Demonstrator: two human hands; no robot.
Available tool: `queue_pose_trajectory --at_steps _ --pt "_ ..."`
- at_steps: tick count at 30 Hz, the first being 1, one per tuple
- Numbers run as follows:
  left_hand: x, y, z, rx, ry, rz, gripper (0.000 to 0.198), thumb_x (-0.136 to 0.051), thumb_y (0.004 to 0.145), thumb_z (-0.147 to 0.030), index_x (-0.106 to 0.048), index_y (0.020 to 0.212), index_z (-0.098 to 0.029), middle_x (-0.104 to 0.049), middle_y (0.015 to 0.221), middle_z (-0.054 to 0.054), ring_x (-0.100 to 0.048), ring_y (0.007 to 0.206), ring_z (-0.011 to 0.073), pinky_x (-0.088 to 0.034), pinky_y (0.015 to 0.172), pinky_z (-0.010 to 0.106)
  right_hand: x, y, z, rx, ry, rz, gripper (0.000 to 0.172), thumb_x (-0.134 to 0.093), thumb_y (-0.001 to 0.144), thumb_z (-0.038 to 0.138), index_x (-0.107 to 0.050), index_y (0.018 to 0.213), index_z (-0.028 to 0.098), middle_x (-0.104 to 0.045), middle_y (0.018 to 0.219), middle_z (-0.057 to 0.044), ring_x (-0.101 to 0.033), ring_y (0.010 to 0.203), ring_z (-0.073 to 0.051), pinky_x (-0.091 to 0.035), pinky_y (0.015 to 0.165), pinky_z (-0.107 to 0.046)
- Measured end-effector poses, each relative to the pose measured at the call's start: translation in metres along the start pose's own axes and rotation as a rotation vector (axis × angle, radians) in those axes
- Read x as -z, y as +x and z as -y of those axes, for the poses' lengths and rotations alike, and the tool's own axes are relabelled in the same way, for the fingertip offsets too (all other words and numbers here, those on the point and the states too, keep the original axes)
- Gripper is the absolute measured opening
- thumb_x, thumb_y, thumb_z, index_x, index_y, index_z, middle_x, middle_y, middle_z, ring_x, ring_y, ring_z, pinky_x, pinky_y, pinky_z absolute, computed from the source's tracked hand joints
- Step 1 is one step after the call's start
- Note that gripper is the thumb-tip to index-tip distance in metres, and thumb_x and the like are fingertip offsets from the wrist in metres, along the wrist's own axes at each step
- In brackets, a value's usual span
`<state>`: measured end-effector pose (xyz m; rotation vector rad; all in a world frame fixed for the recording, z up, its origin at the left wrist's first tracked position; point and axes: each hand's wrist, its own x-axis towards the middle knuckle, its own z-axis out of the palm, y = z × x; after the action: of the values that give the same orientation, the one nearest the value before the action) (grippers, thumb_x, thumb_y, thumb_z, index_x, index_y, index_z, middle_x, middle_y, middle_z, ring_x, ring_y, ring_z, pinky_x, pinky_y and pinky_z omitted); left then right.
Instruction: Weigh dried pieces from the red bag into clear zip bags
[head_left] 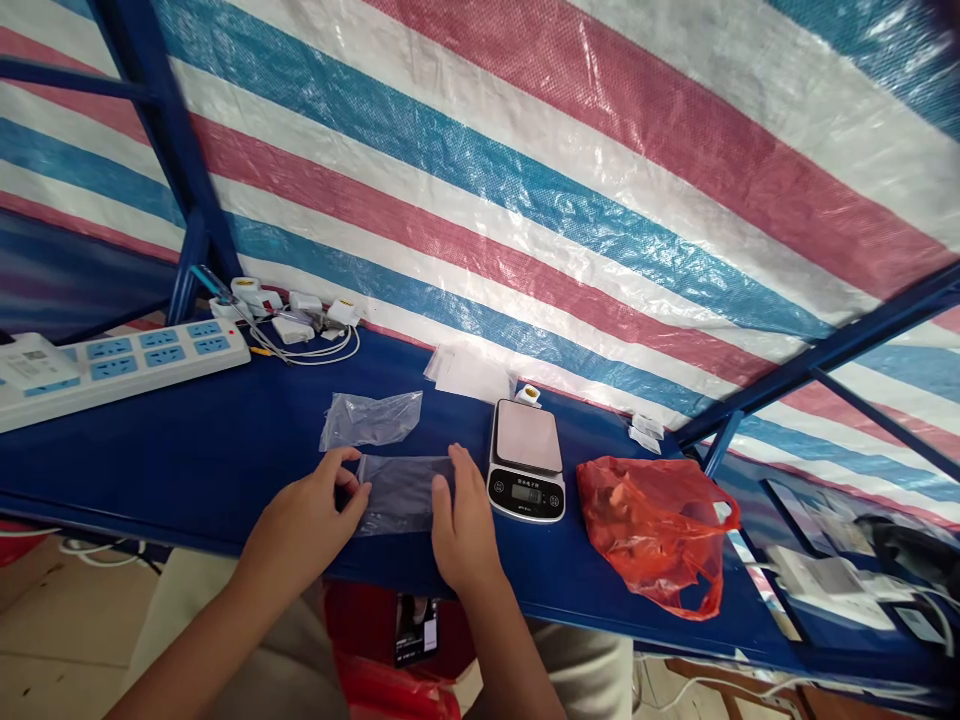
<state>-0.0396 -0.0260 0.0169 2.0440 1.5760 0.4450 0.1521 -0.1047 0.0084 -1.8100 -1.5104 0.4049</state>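
A clear plastic bag [401, 492] lies at the table's front edge between my two hands. My left hand [309, 515] has its fingers curled, with thumb and fingertips closed on the bag's left edge. Along the right edge of the bag rests my right hand [465, 520], fingers stretched out and thumb apart, touching the plastic. Just beyond is a second crumpled clear bag [373, 418]. To the right of my right hand stands a digital kitchen scale [528, 440] with a bare plate; its display digits are too small to read.
On the right sits a red plastic carrier bag [651, 525] with contents I cannot make out. Flat white packets [474, 374] lie behind the scale. A long power strip [157, 360] and several chargers with cables [300, 325] are at the left. Blue metal posts [161, 130] frame a striped tarp [480, 190].
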Motion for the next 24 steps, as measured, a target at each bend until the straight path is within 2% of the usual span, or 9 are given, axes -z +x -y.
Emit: queue_pose_trajectory --at_steps 2,5,8,11,15,18,22,24 --pt "0.003 0.0 0.003 -0.015 -0.067 -0.023 0.058 -0.043 0.088 -0.059 -0.054 0.13 -0.021 -0.073 0.091 0.004 -0.065 0.07 0.0209 -0.046 0.06 0.032 0.016 -0.019 -0.008 0.006 0.129 -0.141 0.048 -0.034 0.108 0.042 -0.056 0.144 0.018 -0.06 0.146 -0.014 -0.056 0.136 -0.025 -0.046 0.113 -0.043" --pt "0.013 0.0 0.003 -0.042 -0.155 -0.078 0.056 -0.05 0.084 -0.063 -0.059 0.121 -0.023 -0.073 0.088 0.003 -0.064 0.067 0.0197 -0.048 0.062 0.031 0.045 -0.046 -0.035 -0.067 0.237 -0.389 0.038 -0.041 0.107 0.043 -0.066 0.124 0.02 -0.074 0.117 -0.01 -0.069 0.109 -0.022 -0.053 0.097 -0.037" --pt "0.027 0.006 -0.005 -0.076 -0.194 -0.133 0.051 -0.056 0.081 -0.063 -0.061 0.114 -0.026 -0.073 0.087 0.002 -0.064 0.067 0.0191 -0.049 0.062 0.03 0.072 -0.064 -0.072 -0.251 0.253 -0.546 0.044 -0.045 0.103 0.054 -0.069 0.114 0.018 -0.075 0.097 -0.008 -0.069 0.083 -0.02 -0.054 0.08 -0.033" --pt "0.041 0.023 -0.024 -0.135 -0.201 -0.157 0.048 -0.06 0.08 -0.061 -0.062 0.112 -0.026 -0.074 0.087 0.001 -0.065 0.069 0.019 -0.049 0.063 0.029 0.088 -0.072 -0.103 -0.381 0.256 -0.616 0.055 -0.047 0.098 0.064 -0.07 0.106 0.016 -0.071 0.085 -0.007 -0.065 0.073 -0.019 -0.052 0.072 -0.032" --pt "0.046 0.075 -0.062 -0.239 -0.258 -0.146 0.043 -0.065 0.08 -0.055 -0.063 0.111 -0.026 -0.074 0.087 0.0 -0.068 0.076 0.0185 -0.051 0.069 0.028 0.092 -0.075 -0.114 -0.4 0.255 -0.604 0.057 -0.048 0.096 0.067 -0.071 0.104 0.016 -0.07 0.082 -0.006 -0.064 0.074 -0.02 -0.051 0.073 -0.032" --pt "0.035 0.13 -0.096 -0.294 -0.292 -0.101 0.034 -0.07 0.076 -0.044 -0.064 0.103 -0.023 -0.076 0.087 0.001 -0.069 0.075 0.018 -0.052 0.072 0.028 0.09 -0.075 -0.11 -0.383 0.195 -0.54 0.056 -0.046 0.098 0.066 -0.071 0.105 0.016 -0.071 0.083 -0.007 -0.065 0.076 -0.021 -0.051 0.075 -0.032" --pt "0.01 0.197 -0.134 -0.194 -0.246 -0.032 0.03 -0.068 0.075 -0.03 -0.063 0.103 -0.02 -0.075 0.087 0.002 -0.068 0.064 0.0162 -0.053 0.065 0.028 0.089 -0.075 -0.107 -0.372 0.153 -0.532 0.054 -0.044 0.1 0.063 -0.072 0.104 0.017 -0.071 0.082 -0.006 -0.066 0.077 -0.021 -0.05 0.076 -0.032" --pt "-0.001 0.22 -0.145 -0.165 -0.166 -0.062 0.028 -0.07 0.073 -0.026 -0.064 0.1 -0.02 -0.075 0.089 0.004 -0.07 0.072 0.0183 -0.054 0.07 0.029 0.089 -0.076 -0.107 -0.364 0.147 -0.531 0.053 -0.044 0.1 0.062 -0.072 0.104 0.017 -0.071 0.082 -0.006 -0.067 0.076 -0.021 -0.05 0.076 -0.032"
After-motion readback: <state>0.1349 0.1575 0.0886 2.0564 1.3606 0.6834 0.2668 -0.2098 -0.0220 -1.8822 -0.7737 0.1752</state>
